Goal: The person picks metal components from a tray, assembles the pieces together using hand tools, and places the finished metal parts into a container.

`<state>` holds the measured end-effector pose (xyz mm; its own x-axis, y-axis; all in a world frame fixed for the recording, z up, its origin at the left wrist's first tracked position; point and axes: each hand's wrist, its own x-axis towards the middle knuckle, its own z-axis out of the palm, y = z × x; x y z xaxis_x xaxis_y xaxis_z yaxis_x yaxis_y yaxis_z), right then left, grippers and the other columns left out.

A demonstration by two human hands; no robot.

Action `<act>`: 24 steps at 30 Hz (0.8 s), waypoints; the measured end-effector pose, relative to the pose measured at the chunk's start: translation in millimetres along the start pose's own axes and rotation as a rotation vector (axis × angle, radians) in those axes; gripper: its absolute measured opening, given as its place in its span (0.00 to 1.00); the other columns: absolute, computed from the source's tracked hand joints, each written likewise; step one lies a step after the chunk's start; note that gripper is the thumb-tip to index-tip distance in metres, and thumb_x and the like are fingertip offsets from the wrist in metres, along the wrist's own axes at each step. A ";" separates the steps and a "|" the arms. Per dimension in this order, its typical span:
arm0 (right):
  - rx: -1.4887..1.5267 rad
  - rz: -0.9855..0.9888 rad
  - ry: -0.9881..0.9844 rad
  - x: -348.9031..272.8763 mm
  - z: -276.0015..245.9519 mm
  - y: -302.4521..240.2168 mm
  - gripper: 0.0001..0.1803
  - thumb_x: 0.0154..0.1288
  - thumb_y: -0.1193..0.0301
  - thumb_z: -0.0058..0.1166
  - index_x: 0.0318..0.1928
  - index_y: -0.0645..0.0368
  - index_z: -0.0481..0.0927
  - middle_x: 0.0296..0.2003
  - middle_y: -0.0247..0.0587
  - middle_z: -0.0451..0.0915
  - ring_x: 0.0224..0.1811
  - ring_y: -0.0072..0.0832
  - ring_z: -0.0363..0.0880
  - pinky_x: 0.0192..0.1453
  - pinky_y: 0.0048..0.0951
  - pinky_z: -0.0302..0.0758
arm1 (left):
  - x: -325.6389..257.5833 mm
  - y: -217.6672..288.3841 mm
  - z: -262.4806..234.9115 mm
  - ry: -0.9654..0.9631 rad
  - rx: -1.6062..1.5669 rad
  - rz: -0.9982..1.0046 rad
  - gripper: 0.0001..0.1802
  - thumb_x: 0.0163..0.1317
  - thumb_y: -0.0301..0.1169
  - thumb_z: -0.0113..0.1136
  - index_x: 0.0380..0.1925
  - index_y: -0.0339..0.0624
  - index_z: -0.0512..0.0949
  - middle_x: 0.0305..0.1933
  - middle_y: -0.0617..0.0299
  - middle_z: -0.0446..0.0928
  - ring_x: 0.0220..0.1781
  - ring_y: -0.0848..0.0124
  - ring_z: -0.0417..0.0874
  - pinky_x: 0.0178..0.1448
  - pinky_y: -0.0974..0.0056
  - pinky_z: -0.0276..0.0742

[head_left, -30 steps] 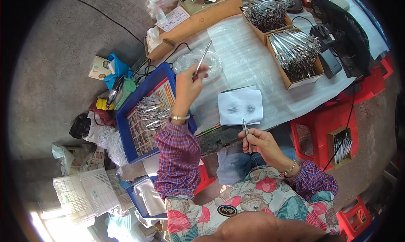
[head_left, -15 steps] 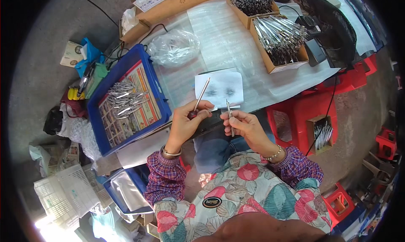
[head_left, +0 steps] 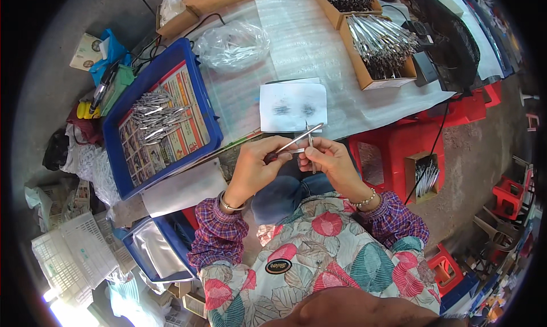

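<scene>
My left hand [head_left: 257, 163] is closed round the dark red handle of a screwdriver [head_left: 296, 138], whose metal shaft slants up to the right. Between finger and thumb of my right hand [head_left: 337, 164], a slim silver pen-like piece [head_left: 310, 141] stands nearly upright, its pointed tip away from me. The shaft crosses this piece near its upper part; I cannot tell whether they touch. A small whitish strip [head_left: 297, 151] shows between my two hands, and which one holds it is unclear. Just beyond lies a white paper sheet [head_left: 293, 96] with two dark smudges.
On the left, a blue tray [head_left: 214, 119] holds a heap of silver pieces [head_left: 156, 116] on printed paper. A clear plastic bag [head_left: 233, 46] lies behind. Cardboard boxes of slim metal pieces [head_left: 382, 42] stand at the far right. A red stool [head_left: 393, 147] carries another small box [head_left: 411, 182].
My hands have come together, and the screwdriver has tipped from steep to slanting right, across the silver piece. The whole view has shifted slightly.
</scene>
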<state>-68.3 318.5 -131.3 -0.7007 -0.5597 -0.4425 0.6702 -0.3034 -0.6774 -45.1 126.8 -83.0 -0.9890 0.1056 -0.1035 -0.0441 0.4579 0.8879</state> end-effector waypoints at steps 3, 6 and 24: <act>-0.010 -0.010 0.002 1.1 -1.6 1.0 0.12 0.66 0.69 0.55 0.46 0.64 0.78 0.34 0.35 0.80 0.33 0.20 0.79 0.41 0.21 0.78 | -0.1 0.9 -0.2 -0.024 -0.036 -0.009 0.09 0.53 0.20 0.62 0.36 0.37 0.81 0.31 0.64 0.81 0.31 0.80 0.77 0.35 0.75 0.70; 0.006 0.014 0.014 1.0 0.7 -0.5 0.11 0.65 0.70 0.55 0.43 0.64 0.79 0.34 0.35 0.79 0.33 0.20 0.79 0.41 0.22 0.79 | -3.7 -19.1 0.8 -0.042 -0.251 0.012 0.09 0.53 0.20 0.63 0.36 0.36 0.80 0.29 0.65 0.80 0.24 0.83 0.70 0.28 0.74 0.66; 0.040 0.086 0.044 1.6 1.0 3.0 0.12 0.66 0.69 0.54 0.45 0.64 0.77 0.34 0.37 0.79 0.34 0.21 0.79 0.41 0.24 0.80 | -2.9 -22.6 4.1 -0.043 -0.215 0.014 0.06 0.51 0.22 0.66 0.30 0.36 0.81 0.25 0.68 0.76 0.25 0.83 0.71 0.28 0.76 0.63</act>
<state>-67.1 315.9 -133.4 -0.6494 -0.5507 -0.5245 0.7371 -0.2863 -0.6121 -40.6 119.8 -104.5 -0.9830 0.1502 -0.1057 -0.0643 0.2576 0.9641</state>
